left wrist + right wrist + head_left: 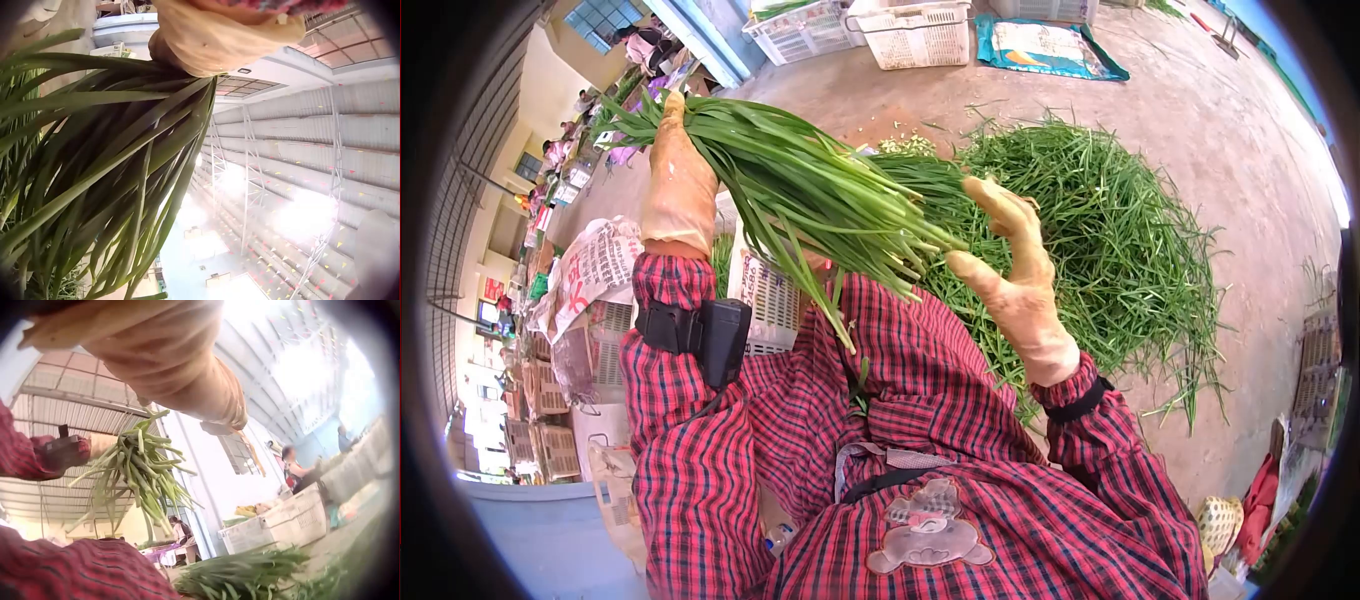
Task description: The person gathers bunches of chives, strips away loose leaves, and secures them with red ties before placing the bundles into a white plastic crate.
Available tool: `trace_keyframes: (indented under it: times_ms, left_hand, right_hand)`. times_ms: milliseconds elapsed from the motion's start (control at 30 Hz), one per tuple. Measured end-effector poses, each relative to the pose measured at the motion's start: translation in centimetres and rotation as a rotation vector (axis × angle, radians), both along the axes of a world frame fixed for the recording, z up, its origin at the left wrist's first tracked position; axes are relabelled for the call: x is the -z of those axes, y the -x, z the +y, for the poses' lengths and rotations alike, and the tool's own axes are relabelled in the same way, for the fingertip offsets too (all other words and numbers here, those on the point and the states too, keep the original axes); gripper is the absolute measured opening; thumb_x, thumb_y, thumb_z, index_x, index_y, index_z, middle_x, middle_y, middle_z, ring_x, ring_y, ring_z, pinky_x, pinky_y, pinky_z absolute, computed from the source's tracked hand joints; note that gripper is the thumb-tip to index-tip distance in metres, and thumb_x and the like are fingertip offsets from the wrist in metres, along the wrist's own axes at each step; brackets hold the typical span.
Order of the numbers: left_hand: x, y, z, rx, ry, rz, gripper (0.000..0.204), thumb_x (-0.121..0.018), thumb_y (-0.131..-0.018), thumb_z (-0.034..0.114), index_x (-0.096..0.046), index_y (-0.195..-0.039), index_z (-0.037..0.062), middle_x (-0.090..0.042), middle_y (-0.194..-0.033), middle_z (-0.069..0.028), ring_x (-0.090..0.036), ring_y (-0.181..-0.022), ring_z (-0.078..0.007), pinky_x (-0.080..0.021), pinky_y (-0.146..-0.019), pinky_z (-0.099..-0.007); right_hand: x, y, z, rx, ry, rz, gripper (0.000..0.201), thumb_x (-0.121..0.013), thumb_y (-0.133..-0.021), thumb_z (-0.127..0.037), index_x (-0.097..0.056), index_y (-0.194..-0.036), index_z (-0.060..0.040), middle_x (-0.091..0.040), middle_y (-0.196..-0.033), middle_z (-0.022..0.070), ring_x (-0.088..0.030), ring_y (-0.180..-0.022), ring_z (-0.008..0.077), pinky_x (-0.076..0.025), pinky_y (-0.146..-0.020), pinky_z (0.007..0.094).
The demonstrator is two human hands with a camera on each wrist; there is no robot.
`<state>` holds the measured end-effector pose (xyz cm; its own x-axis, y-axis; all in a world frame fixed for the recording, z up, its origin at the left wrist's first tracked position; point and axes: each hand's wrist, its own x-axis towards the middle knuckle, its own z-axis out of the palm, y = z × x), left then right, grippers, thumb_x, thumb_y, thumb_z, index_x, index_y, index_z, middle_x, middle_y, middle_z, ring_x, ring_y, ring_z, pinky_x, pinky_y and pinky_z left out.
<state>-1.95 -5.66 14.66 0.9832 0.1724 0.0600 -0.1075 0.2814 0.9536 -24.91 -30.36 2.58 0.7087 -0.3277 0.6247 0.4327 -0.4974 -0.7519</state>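
In the head view my gloved left hand [681,180] grips a large bunch of long green leafy stalks [810,170] near its leafy end, the cut ends pointing right. The same bunch [119,144] hangs from the left hand [212,40] in the left wrist view. My gloved right hand [1020,285] is just right of the cut ends, fingers spread and apart from them. In the right wrist view the right hand [162,356] is above, with the stalk ends [147,469] beyond it. A loose heap of the same greens [1100,220] lies on the floor.
White crates [915,35] and a blue-edged sack [1050,48] stand or lie at the back. A white crate [765,300] is by my left knee, a printed bag [590,270] further left. Other people [297,469] are in the background.
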Motion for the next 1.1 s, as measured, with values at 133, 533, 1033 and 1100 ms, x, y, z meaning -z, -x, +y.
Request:
trace_keyframes:
  times_ms: [133, 533, 1033, 1100]
  left_hand:
    - [-0.3, -0.1, -0.1, 0.048, 0.014, -0.003, 0.050, -0.039, -0.106, 0.038, -0.061, -0.116, -0.0061, -0.068, -0.112, -0.0165, -0.063, -0.101, -0.0247, -0.048, -0.094, -0.0352]
    - [1.5, -1.3, 0.3, 0.000, 0.118, 0.035, 0.053, -0.043, -0.104, 0.044, -0.059, -0.118, -0.0047, -0.065, -0.117, -0.0196, -0.062, -0.105, -0.0344, -0.048, -0.096, -0.0450]
    - [3.7, -0.9, 4.6, 0.119, 0.283, -0.124, 0.040, -0.044, -0.104, 0.035, -0.060, -0.117, 0.0008, -0.068, -0.114, -0.0147, -0.063, -0.104, -0.0282, -0.048, -0.095, -0.0416]
    - [4.2, -1.3, 5.5, 0.157, 0.265, -0.158, 0.039, -0.045, -0.104, 0.034, -0.061, -0.118, 0.0011, -0.068, -0.115, -0.0146, -0.063, -0.104, -0.0278, -0.048, -0.095, -0.0412]
  right_hand:
    - [0.2, -3.0, 0.7, -0.197, -0.039, -0.077, 0.041, -0.078, -0.082, -0.012, -0.065, -0.121, -0.0085, -0.064, -0.115, 0.0079, -0.061, -0.106, 0.0179, -0.049, -0.088, 0.0308]
    - [0.4, -4.6, 1.9, -0.231, -0.394, -0.041, 0.017, -0.070, -0.091, -0.006, -0.070, -0.108, -0.0027, -0.069, -0.100, 0.0044, -0.065, -0.085, 0.0103, -0.053, -0.077, 0.0248]
    - [2.1, -3.2, 4.1, -0.768, -0.920, 0.574, 0.036, -0.054, -0.101, -0.037, -0.066, -0.115, -0.0059, -0.070, -0.113, 0.0040, -0.064, -0.087, 0.0115, -0.049, -0.079, 0.0252]
    - [2.5, -4.0, 5.1, -0.811, -0.860, 0.350, 0.025, -0.063, -0.097, -0.026, -0.066, -0.111, -0.0047, -0.070, -0.110, 0.0028, -0.062, -0.085, 0.0091, -0.048, -0.079, 0.0232]
